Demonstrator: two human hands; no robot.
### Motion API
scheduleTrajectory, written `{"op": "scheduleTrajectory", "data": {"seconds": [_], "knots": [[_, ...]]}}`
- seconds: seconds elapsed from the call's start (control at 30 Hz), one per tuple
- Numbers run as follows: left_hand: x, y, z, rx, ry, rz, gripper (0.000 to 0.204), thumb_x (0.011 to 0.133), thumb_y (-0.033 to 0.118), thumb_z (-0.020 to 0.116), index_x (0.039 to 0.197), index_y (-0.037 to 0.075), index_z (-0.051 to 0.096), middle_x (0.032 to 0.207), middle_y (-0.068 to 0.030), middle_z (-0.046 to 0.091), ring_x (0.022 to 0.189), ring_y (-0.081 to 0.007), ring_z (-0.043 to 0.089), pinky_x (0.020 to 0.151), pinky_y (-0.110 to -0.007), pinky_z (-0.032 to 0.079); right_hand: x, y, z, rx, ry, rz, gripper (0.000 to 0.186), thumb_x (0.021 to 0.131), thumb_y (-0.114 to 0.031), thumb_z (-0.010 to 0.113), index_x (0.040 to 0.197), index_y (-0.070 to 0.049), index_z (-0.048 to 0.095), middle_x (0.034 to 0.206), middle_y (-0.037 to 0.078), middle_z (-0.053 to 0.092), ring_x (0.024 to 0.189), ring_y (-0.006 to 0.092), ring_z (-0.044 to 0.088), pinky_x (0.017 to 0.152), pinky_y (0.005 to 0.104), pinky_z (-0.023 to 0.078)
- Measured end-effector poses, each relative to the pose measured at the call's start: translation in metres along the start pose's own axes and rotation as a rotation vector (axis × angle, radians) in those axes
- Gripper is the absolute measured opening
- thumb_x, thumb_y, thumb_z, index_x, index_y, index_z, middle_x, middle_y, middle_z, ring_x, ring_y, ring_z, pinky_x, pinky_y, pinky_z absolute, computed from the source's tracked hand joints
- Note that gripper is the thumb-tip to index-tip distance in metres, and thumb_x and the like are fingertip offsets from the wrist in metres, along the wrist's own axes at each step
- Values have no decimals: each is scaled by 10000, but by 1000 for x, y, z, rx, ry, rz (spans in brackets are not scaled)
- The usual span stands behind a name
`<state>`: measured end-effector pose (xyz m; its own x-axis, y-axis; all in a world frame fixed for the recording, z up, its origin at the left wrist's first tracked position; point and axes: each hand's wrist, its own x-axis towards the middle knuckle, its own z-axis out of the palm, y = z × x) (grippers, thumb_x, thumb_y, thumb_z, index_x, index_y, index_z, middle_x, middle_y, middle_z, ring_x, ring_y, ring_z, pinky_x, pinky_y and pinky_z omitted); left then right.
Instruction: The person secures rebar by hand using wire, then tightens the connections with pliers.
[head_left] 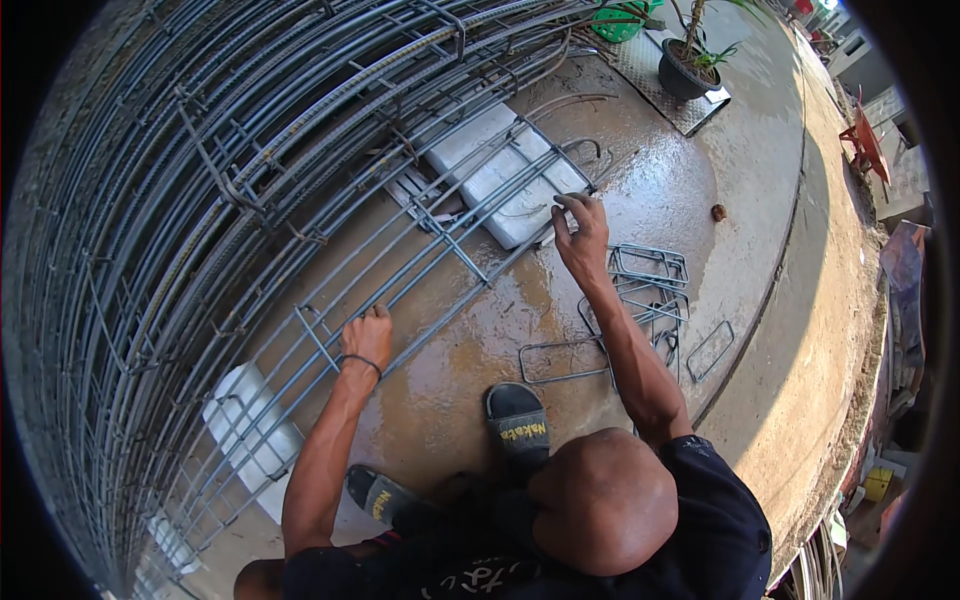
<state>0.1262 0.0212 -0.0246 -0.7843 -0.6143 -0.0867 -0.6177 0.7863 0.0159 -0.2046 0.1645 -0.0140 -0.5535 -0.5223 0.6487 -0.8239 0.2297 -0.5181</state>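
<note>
A long cage of steel rebar with rectangular stirrups runs diagonally in front of me, resting across white blocks. My left hand is closed on one of its bars, beside a stirrup; a dark band circles the wrist. Near the cage's far end, my right hand has thumb and fingers bent together at the outer bar, over the edge of a large white block. What lies between those fingertips is too small to make out. A thin wire shows just left of them.
A tall stack of rebar cages fills the left side. Loose stirrups lie on the wet concrete floor by my right forearm. Another white block supports the near end. A potted plant and a green basket stand farther off.
</note>
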Motion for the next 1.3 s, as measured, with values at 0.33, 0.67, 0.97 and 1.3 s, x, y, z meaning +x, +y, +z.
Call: {"op": "scheduleTrajectory", "data": {"seconds": [0.33, 0.67, 0.97, 1.3], "knots": [[-4, 6, -15, 48, -45, 36, 223, 763, 46, 551, 958, -40, 619, 899, -207, 656, 799, -336, 669, 679, -418, 542, -107, -68, 28, 1168, -286, 1425, 314, 958, -300, 514, 1098, -19, 498, 1009, 126, 601, 859, 207, 616, 755, 346, 509], [15, 13, 1, 218, -81, 126, 198, 792, 66, 537, 886, -78, 636, 768, -221, 662, 674, -309, 682, 576, -363, 551, -103, -65, 48, 1414, -454, 1295, 127, 985, -130, 396, 1076, -72, 461, 1164, 157, 585, 1062, 305, 585, 910, 440, 476], [20, -8, 29, 228, -78, 129, 271, 852, 56, 436, 1030, -112, 553, 922, -268, 641, 781, -347, 675, 651, -382, 556, -94, -72, 43, 1256, -526, 1294, 135, 971, -164, 440, 1067, -76, 476, 1178, 130, 593, 1034, 247, 600, 893, 420, 482], [12, 8, -8, -18, -212, 81, 166, 857, 22, 421, 965, -82, 493, 900, -304, 604, 848, -440, 625, 724, -479, 524, -90, -60, 52, 1723, -491, 1378, 367, 887, -77, 474, 1235, 37, 492, 1052, 126, 639, 956, 224, 627, 873, 356, 492]]}}
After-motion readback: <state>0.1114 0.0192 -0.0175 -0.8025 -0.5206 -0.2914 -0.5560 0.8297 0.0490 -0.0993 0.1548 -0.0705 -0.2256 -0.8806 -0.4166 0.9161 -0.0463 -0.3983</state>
